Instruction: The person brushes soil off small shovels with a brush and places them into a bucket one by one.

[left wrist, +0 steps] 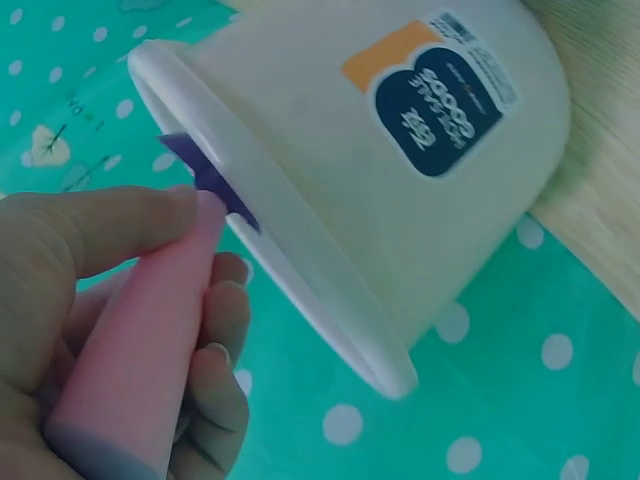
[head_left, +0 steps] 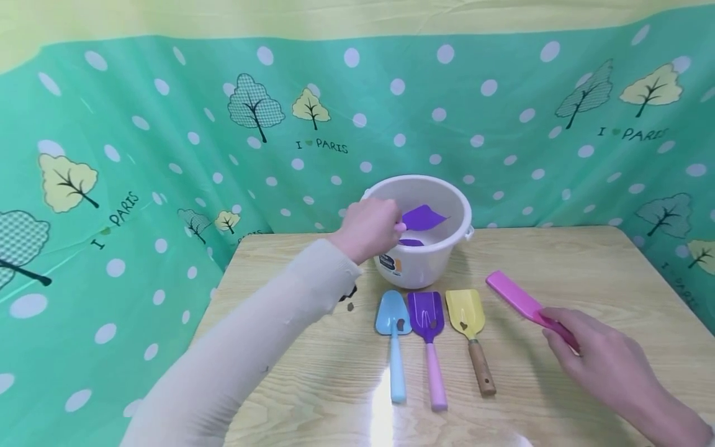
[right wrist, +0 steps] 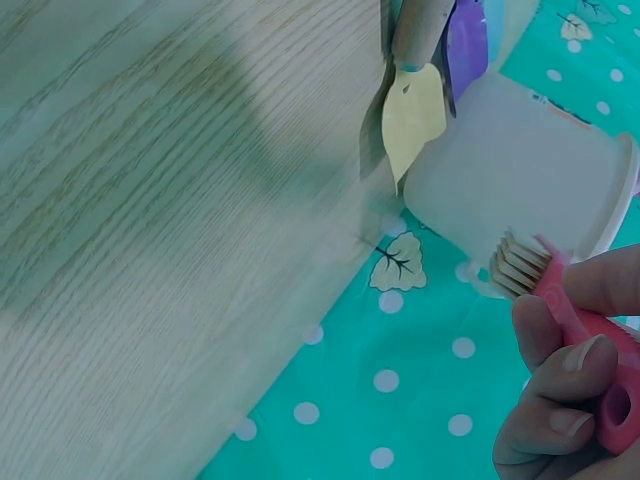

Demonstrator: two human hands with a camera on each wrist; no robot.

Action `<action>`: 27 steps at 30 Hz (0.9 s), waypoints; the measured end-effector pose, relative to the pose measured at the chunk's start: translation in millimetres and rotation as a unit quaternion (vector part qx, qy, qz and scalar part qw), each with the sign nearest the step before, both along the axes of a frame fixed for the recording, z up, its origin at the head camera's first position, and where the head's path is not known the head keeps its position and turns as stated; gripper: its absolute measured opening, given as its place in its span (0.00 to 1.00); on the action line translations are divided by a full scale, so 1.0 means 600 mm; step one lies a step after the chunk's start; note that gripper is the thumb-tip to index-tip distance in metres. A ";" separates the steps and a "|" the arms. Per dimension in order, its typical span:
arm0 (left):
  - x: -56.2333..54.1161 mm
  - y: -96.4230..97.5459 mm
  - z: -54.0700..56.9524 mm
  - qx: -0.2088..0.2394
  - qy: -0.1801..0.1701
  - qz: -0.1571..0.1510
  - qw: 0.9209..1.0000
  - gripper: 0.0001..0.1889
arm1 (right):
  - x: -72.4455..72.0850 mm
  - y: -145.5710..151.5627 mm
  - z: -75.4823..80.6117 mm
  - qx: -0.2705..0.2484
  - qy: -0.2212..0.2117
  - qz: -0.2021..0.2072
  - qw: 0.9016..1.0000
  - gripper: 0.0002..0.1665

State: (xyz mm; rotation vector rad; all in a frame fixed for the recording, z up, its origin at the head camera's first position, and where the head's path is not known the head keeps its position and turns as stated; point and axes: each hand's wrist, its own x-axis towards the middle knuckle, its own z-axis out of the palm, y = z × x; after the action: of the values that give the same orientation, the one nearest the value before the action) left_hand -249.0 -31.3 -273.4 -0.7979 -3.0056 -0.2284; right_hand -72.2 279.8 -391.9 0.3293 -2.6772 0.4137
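Note:
My left hand (head_left: 371, 226) grips the pink handle (left wrist: 140, 350) of a small purple shovel at the bucket's near rim. The shovel's purple blade (head_left: 422, 217) reaches into the white bucket (head_left: 419, 267), and a second purple patch (head_left: 410, 243) shows lower inside it. On the right, my right hand (head_left: 606, 354) holds a pink brush (head_left: 516, 297) over the table. Its pale bristles (right wrist: 518, 265) show in the right wrist view. Between the hands lie a blue shovel (head_left: 393, 313), a purple shovel with a pinkish handle (head_left: 426, 313) and a yellow shovel with a wooden handle (head_left: 466, 313).
The wooden table (head_left: 313, 385) carries everything. Behind and to the left hangs a green dotted cloth (head_left: 184, 161). A small dark bit (head_left: 350, 307) lies left of the blue shovel, and a black thing (head_left: 349, 293) is partly hidden by my left sleeve (head_left: 268, 335).

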 end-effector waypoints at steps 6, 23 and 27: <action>-0.020 0.034 -0.004 -0.017 -0.014 0.024 0.999 0.03 | -0.002 0.002 0.002 0.000 0.002 -0.003 1.000 0.22; -0.048 0.090 -0.032 -0.032 -0.057 0.043 0.997 0.07 | -0.002 0.010 0.000 -0.009 0.014 -0.005 1.000 0.23; -0.050 0.106 -0.043 -0.045 -0.054 0.044 0.997 0.11 | -0.001 0.010 -0.001 -0.006 0.009 -0.008 1.000 0.22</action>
State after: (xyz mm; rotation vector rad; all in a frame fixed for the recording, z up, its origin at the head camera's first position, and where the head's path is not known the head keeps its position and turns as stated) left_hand -279.0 32.1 -299.0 -0.6787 -3.1641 -0.1406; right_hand -72.9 285.8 -392.6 0.3061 -2.6567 0.4186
